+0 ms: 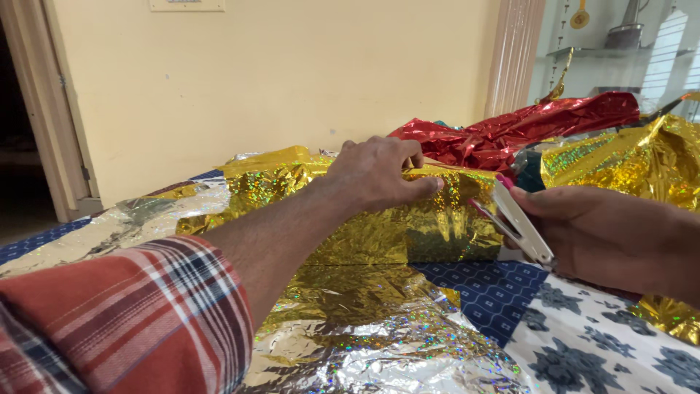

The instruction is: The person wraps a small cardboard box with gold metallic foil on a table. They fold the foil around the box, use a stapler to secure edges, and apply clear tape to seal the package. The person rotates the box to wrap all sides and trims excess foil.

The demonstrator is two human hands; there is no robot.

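Note:
My left hand point(375, 174) pinches the folded top edge of a shiny gold foil sheet point(379, 233) that lies draped over a cloth-covered surface. My right hand point(609, 237) grips a white and silver stapler point(519, 222) with a pink tip. The stapler's open jaw points at the gold fold, just right of my left fingertips. My left forearm wears a red plaid sleeve point(124, 321).
Crumpled red foil point(525, 128) lies behind the gold sheet, and more gold foil point(634, 157) is piled at the right. A blue and white floral cloth point(583, 335) shows below. A cream wall and a doorway point(29, 146) stand behind.

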